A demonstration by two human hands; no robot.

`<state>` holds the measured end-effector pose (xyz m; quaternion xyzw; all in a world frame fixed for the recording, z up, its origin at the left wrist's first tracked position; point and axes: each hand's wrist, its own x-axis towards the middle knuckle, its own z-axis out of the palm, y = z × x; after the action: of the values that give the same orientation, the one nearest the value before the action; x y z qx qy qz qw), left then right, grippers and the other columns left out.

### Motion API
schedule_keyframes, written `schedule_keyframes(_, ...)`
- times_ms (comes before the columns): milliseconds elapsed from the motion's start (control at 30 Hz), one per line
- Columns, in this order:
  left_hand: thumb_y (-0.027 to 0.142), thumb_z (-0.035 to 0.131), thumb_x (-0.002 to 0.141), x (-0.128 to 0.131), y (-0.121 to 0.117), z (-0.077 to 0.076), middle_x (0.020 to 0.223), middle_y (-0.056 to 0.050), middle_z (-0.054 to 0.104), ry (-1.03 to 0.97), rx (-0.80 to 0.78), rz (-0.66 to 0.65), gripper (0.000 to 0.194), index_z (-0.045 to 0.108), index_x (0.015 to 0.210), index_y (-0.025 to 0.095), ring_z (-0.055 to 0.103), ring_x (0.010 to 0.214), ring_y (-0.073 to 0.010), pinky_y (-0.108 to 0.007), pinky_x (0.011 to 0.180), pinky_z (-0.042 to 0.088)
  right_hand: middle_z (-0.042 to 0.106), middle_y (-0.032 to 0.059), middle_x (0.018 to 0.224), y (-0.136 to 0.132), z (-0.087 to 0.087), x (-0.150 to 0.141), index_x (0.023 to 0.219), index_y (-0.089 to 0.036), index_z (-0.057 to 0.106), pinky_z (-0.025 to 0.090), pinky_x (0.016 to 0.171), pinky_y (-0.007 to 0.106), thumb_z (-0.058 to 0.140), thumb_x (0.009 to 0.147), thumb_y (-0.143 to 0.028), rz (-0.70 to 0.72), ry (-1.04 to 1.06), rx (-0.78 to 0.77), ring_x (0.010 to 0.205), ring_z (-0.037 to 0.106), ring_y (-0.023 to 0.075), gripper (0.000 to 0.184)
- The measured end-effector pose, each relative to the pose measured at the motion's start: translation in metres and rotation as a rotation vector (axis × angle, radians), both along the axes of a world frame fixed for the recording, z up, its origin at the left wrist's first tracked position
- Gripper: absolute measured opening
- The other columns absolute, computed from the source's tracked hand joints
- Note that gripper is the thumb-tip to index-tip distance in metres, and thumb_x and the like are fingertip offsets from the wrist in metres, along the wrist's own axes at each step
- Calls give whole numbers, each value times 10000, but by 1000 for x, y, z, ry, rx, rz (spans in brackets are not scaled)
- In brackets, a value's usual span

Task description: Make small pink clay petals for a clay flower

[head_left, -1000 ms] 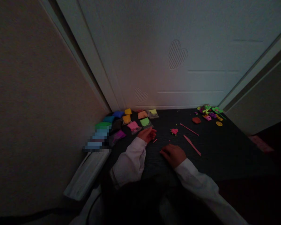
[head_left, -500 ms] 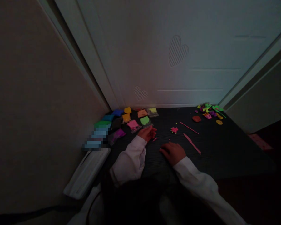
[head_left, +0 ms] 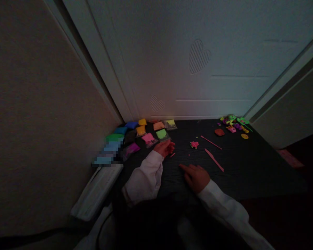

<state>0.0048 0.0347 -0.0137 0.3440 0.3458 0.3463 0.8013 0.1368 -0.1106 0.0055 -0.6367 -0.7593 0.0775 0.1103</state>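
On its side near the light green clay bag rests my left hand, its fingers loosely curled and apart with nothing visible in them. A thin pink strip of clay lies just right of those fingers. My right hand is low over the dark table, index finger stretched out and its tip at the surface; whether something tiny is under it I cannot tell. Beyond it sit a pink clay piece with green bits and a tiny pink dot. Pink modelling tools, one knife-shaped and one thin, lie to the right.
Several coloured clay bags, among them a pink one, line the back left. A white case is along the left wall. A red clay lump, a yellow disc and small clay figures stand at the back right, by the white door.
My right hand has shifted slightly right and toward me, and its index finger has straightened from a bent, pinched pose. My left hand has stayed in place.
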Motion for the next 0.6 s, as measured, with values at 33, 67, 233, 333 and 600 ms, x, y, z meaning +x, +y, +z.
schedule_keyframes(33,296,484,677,0,0,0,495,-27,551,0,3,1,223,566,652,91,483,440,-71,-201,452,367,548,13,771,-1,1,-1,1101,-262,389,304,656,238,336,742,-224,1,-28,-9,681,485,118,364)
schedule_keyframes(67,295,485,677,0,0,0,494,-28,550,0,5,2,222,566,652,90,483,439,-71,-201,452,367,550,15,775,-1,2,-2,1111,-260,378,302,661,238,336,741,-225,1,-51,-18,684,486,118,374)
schedule_keyframes(233,289,489,675,-1,-1,2,501,-29,552,-4,-5,0,217,566,657,86,491,451,-73,-201,463,378,555,28,787,0,5,-5,1128,-249,360,291,657,244,334,740,-225,14,-105,-35,704,492,120,389)
schedule_keyframes(333,286,484,679,0,-2,3,499,-29,551,5,-9,3,216,566,656,87,491,451,-73,-202,462,378,558,30,792,0,5,-5,1122,-249,368,286,652,255,335,738,-229,11,-122,-33,693,494,123,386)
schedule_keyframes(600,284,485,678,0,-3,4,489,-24,548,7,8,12,212,569,643,92,487,444,-74,-202,456,369,563,31,793,1,3,-5,1114,-251,376,280,653,266,328,740,-233,27,-132,-38,704,499,130,377)
